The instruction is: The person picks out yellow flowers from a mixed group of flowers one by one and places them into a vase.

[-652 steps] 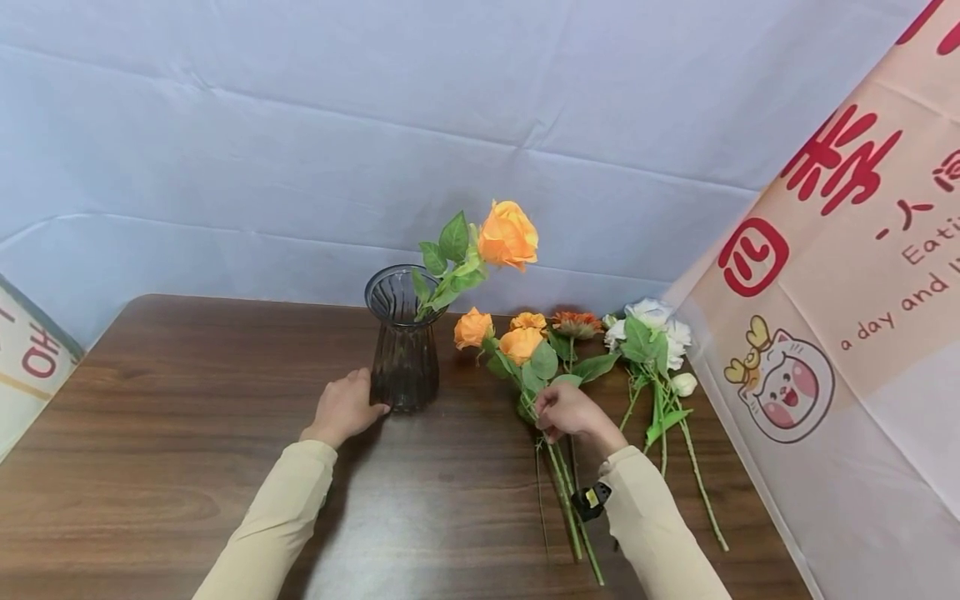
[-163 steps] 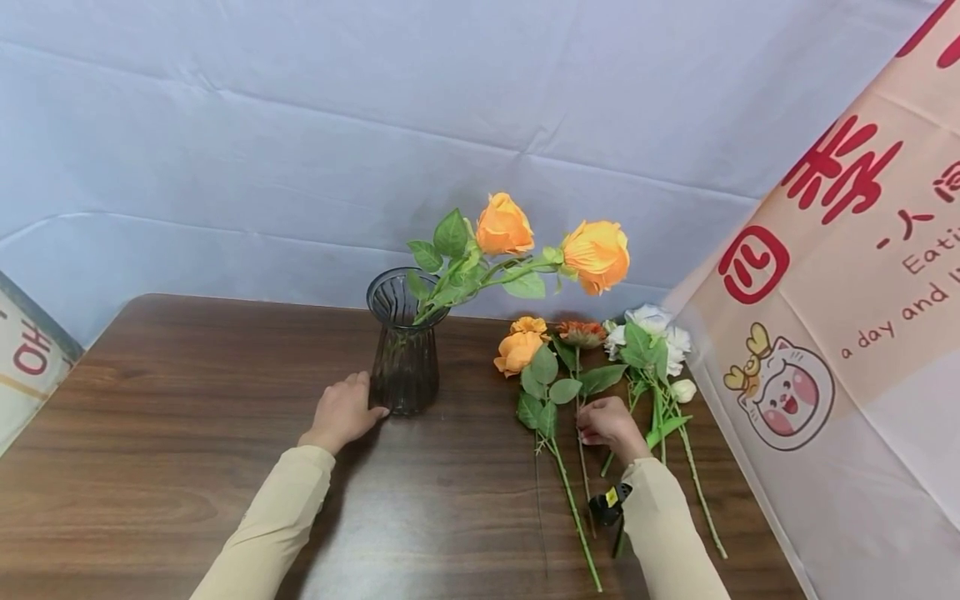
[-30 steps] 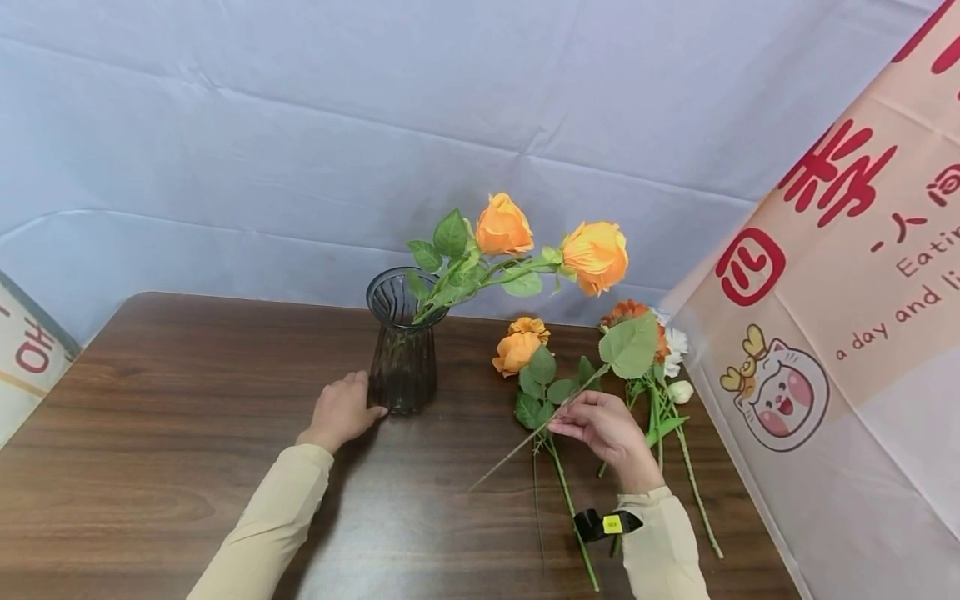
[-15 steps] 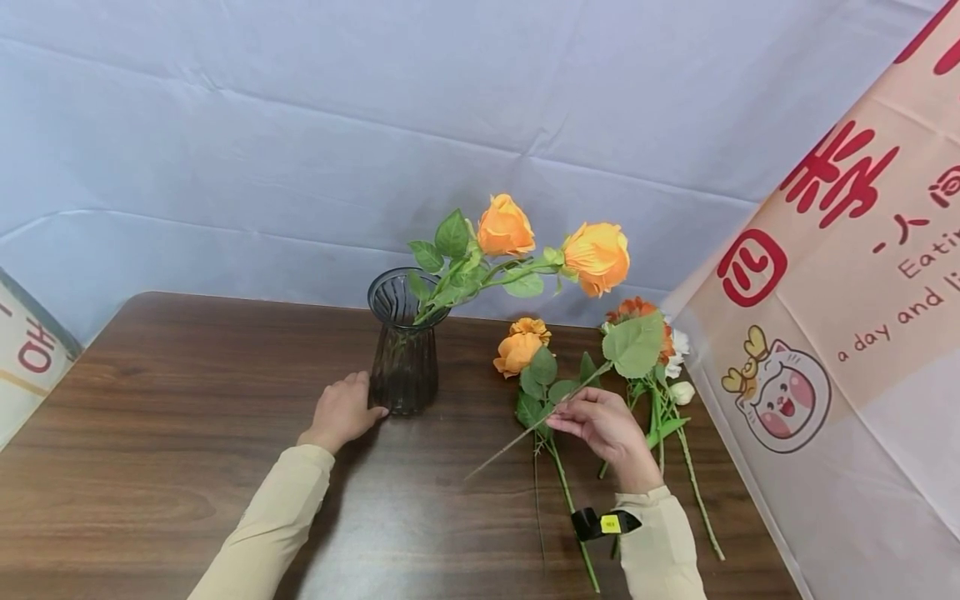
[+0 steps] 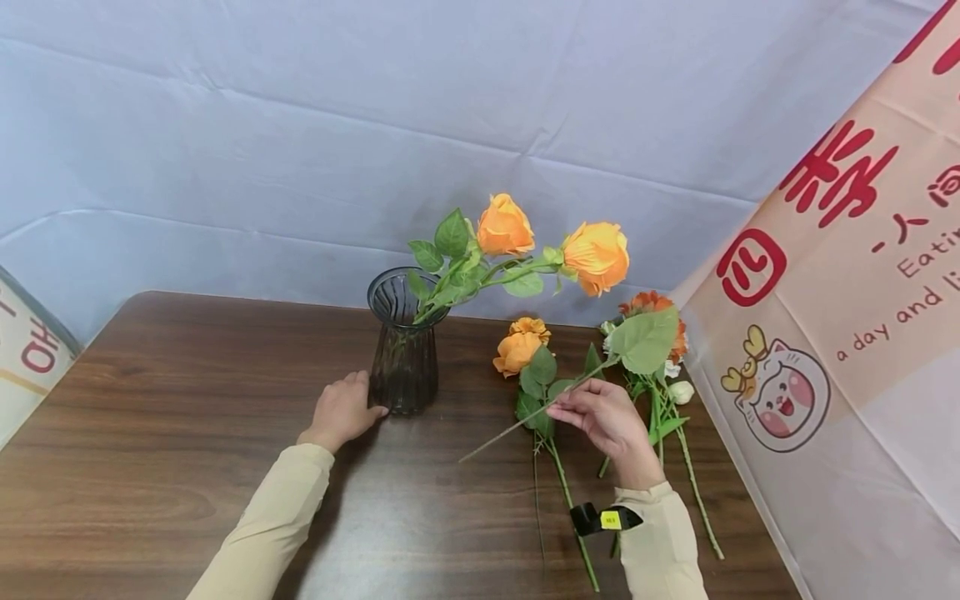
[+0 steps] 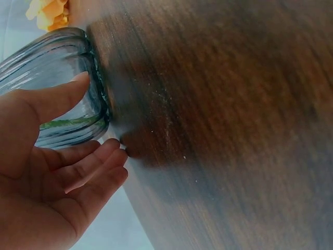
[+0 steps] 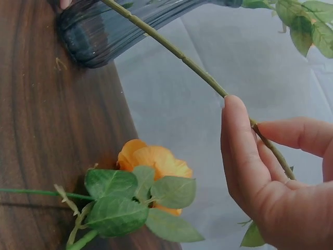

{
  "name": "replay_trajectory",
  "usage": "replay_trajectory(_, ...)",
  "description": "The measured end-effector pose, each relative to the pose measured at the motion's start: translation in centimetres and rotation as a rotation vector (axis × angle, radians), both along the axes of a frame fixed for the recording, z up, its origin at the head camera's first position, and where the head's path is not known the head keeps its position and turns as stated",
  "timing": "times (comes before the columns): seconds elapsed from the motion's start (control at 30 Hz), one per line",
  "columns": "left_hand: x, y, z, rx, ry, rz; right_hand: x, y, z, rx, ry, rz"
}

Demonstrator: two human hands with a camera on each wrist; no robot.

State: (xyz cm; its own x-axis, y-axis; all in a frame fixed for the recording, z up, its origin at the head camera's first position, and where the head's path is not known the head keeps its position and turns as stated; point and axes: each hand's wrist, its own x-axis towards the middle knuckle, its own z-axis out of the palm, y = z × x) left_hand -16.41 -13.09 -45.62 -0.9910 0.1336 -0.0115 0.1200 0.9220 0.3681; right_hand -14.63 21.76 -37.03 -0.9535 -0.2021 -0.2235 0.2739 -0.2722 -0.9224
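Observation:
A dark ribbed glass vase [image 5: 405, 375] stands upright on the table, with two orange roses [image 5: 506, 225] leaning out of it to the right. My left hand [image 5: 341, 414] holds the vase low at its base; in the left wrist view the thumb lies along one side of the glass and the fingers at the other. Between thumb and fingers, my right hand [image 5: 606, 423] pinches the thin stem [image 7: 195, 67] of an orange-red flower [image 5: 647, 302]. That stem slants down-left toward the vase, and a broad green leaf [image 5: 643, 342] partly covers the bloom.
Right of the vase, orange flowers [image 5: 517, 353] with green leaves lie on the brown wooden table [image 5: 187, 417]. White flowers [image 5: 680, 392] lie farther right, partly behind the held flower. Pale cloth hangs behind the table, and a printed banner [image 5: 847, 275] borders it on the right.
Since the earliest frame, a second rose has gone into the vase. My right hand has lifted the orange-red flower and tilted it; lately its bloom drifts right. The left hand stays put.

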Motion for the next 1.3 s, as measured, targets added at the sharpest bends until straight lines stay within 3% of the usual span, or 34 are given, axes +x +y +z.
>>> replay_trajectory(0.77,0.0,0.0,0.1,-0.007,-0.007,-0.001,-0.9,-2.5,3.2,-0.085,0.081,0.013)
replay_trajectory(1.3,-0.1,0.0,0.1,-0.003,-0.009,-0.001,-2.0,-5.0,6.7,-0.155,0.138,0.039)
